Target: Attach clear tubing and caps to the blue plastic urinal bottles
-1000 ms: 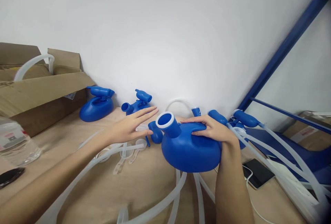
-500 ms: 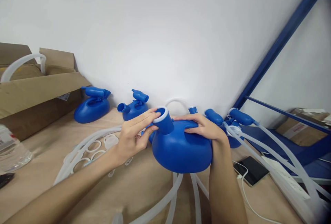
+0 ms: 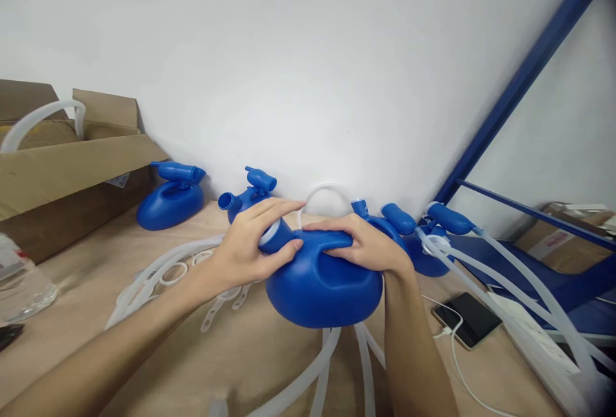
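A blue plastic bottle (image 3: 325,292) with a handle hangs above the table between my hands, its neck tilted to the left. My left hand (image 3: 253,240) is wrapped round the neck, thumb in front and fingers behind, and partly covers the white-rimmed mouth. My right hand (image 3: 363,242) grips the handle at the top of the bottle, with the fingertips reaching into the handle gap. Translucent hoses (image 3: 308,372) lie on the table below the bottle.
More blue bottles (image 3: 171,204) stand along the wall, some at the right with hoses. An open cardboard box (image 3: 72,167) and a clear bottle (image 3: 24,279) are at the left. White rings and straps (image 3: 212,313) lie left of centre. A dark phone (image 3: 468,319) and a power strip (image 3: 534,333) are at the right.
The blue bottle has shifted left and turned, its neck leaning further left. My left hand has moved from the mouth's rim to around the neck. My right hand has moved left with the handle.
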Demonstrator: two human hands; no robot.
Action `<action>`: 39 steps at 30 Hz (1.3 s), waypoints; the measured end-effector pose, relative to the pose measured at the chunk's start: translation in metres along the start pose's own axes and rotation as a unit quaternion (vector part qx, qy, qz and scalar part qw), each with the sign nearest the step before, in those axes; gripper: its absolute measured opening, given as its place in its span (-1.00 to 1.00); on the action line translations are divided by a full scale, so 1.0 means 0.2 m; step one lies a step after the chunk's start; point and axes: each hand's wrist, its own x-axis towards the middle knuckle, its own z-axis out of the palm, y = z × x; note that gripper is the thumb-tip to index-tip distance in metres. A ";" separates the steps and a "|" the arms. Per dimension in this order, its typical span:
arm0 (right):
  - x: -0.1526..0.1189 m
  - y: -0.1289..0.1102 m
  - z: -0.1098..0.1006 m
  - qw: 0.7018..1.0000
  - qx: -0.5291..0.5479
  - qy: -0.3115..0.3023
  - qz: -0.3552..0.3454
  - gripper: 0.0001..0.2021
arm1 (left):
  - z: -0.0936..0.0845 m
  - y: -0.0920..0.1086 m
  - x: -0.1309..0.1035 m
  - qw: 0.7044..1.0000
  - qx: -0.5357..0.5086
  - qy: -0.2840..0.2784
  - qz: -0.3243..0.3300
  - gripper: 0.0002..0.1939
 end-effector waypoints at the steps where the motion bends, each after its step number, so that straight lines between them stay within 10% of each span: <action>1: 0.00 0.00 0.00 1.000 -0.005 -0.002 -0.004 -0.57 | 0.00 0.00 -0.01 1.000 -0.002 -0.015 0.012 -0.54; 14: -0.03 0.15 -0.03 0.994 0.065 -0.091 -0.019 -0.68 | -0.04 0.16 0.04 0.974 -0.097 -0.131 0.160 -0.40; 20: 0.00 0.16 -0.01 0.989 0.114 -0.087 -0.027 -0.52 | -0.08 0.19 0.05 0.973 -0.209 -0.094 0.022 -0.11; 25: -0.03 0.07 -0.04 0.998 0.053 -0.044 -0.010 -0.54 | 0.01 0.07 -0.01 0.988 -0.142 -0.016 -0.066 -0.30; 33: -0.09 0.04 -0.08 0.993 -0.027 -0.071 0.094 -0.53 | -0.04 -0.05 -0.09 0.971 -0.011 -0.228 -0.074 0.10; 37: -0.20 0.11 -0.15 0.975 -0.070 -0.016 0.210 -0.48 | -0.25 -0.25 -0.15 0.935 0.106 -0.253 -0.223 -0.49; 39: -0.27 0.14 -0.18 0.968 -0.074 0.008 0.240 -0.42 | -0.37 -0.37 -0.23 0.863 0.201 -0.346 -0.309 -0.59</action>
